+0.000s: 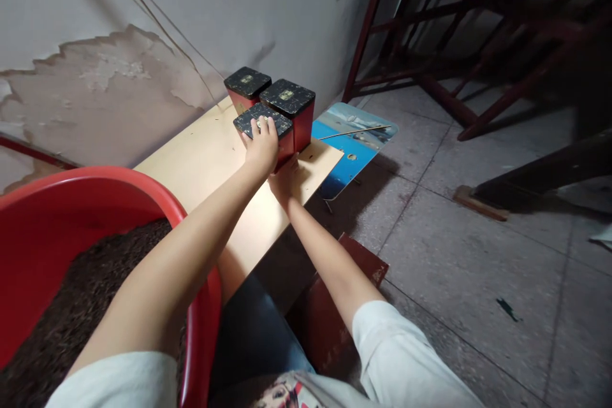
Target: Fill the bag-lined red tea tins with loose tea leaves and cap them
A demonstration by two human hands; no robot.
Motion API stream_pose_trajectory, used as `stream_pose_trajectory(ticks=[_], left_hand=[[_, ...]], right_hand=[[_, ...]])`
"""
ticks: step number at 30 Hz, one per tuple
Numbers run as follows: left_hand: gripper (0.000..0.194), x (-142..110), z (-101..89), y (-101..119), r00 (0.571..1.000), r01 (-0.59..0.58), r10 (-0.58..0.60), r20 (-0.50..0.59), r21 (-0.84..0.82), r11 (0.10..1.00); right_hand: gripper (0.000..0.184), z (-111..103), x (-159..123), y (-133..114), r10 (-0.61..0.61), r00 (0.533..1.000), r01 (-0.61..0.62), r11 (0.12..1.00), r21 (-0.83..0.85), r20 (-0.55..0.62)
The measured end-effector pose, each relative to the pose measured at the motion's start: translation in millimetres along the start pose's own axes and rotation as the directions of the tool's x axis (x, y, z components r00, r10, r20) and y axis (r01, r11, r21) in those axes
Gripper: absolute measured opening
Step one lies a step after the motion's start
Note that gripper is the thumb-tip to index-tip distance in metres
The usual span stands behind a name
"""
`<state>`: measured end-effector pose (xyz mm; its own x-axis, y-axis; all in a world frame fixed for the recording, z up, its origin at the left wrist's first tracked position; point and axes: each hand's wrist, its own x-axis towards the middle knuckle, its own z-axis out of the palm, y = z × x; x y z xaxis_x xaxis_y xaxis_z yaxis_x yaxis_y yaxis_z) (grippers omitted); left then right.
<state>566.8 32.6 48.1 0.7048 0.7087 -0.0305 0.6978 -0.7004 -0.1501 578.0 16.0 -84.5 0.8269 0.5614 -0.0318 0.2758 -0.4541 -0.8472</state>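
Three red tins with black speckled lids stand close together at the far end of a pale board (pixel 191 159). My left hand (pixel 264 146) grips the nearest tin (pixel 246 121), its fingers over the lid and its thumb at the left edge. Low on that tin's right side is my right hand (pixel 283 180), its fingers mostly hidden behind the wrist and tin. Behind it on the right is a second tin (pixel 303 118), and the third tin (pixel 239 99) is at the back left by the wall.
A red tub (pixel 176 204) of dark, loose tea-like leaves (pixel 119 255) sits at my left. Beyond the board is a small blue table (pixel 344 159) with a thin stick. A dark red wooden frame (pixel 377 25) stands at the right, and a red-brown stool (pixel 329 306) lies below.
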Motion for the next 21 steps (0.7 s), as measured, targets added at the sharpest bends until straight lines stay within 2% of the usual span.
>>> stream_pose_trajectory(ticks=[6,11,13,18,21], left_hand=[[0.058,12,1.1,-1,0.999,0.030,-0.030,-0.023,-0.001,1.000],[0.065,16,1.8,-1,0.999,0.037,-0.037,-0.029,-0.008,0.999],[0.062,17,2.7,-1,0.998,0.049,-0.049,-0.038,-0.009,0.999],[0.059,14,2.4,1,0.997,0.048,-0.051,-0.056,-0.057,0.997],[0.064,12,-0.6,1,0.998,0.040,-0.045,-0.042,-0.113,0.993]], right_hand=[[0.087,9,15,-7,0.024,0.998,-0.023,1.000,-0.017,0.056],[0.081,16,21,-6,0.012,0.999,-0.010,0.998,-0.059,0.042],[0.078,18,21,-5,-0.001,1.000,0.004,0.997,-0.079,0.031],[0.068,15,19,0,-0.070,0.998,0.070,0.990,-0.125,0.009],[0.057,5,17,1,-0.167,0.986,0.165,0.975,-0.152,-0.003]])
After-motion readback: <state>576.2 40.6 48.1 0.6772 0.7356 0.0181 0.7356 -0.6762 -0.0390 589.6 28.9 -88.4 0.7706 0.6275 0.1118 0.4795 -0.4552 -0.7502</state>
